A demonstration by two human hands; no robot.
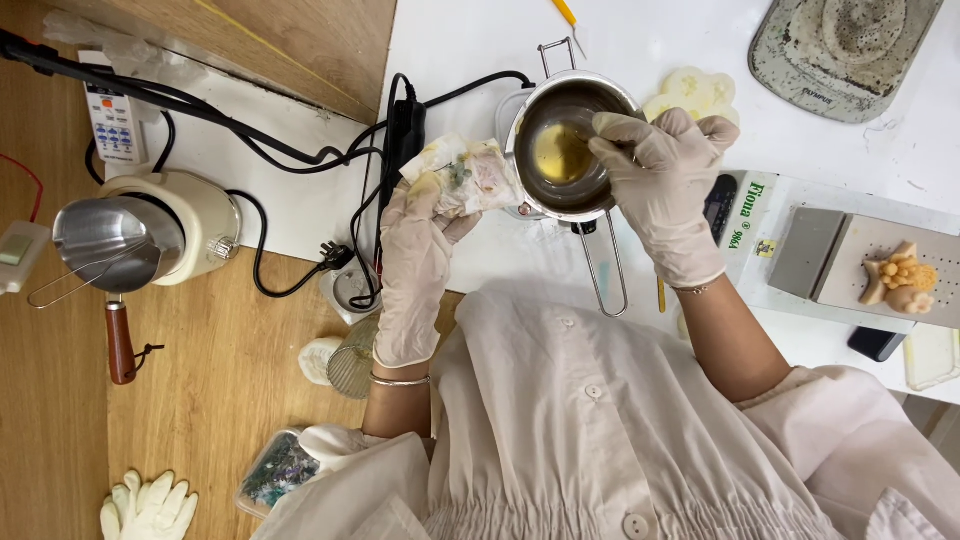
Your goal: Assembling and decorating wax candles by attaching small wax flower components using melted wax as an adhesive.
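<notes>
Small round steel melting pot (562, 150) with amber liquid wax inside sits on the white table (480, 40), its wire handle toward the person. Over its right rim the gloved right hand (665, 185) bends down, fingertips pinched on something too small to tell. Left of the pot, the gloved left hand (418, 255) grips a crumpled, stained paper wad (468, 176) touching the rim.

Grey scale (845, 50) cropped; right hand's (665, 190) fingertip tool indistinct.

A small craft workshop — melting pot (565, 150), digital scale (800, 250), cables (300, 150) and moulded figure (900, 280) crowd the worktable (480, 40).
</notes>
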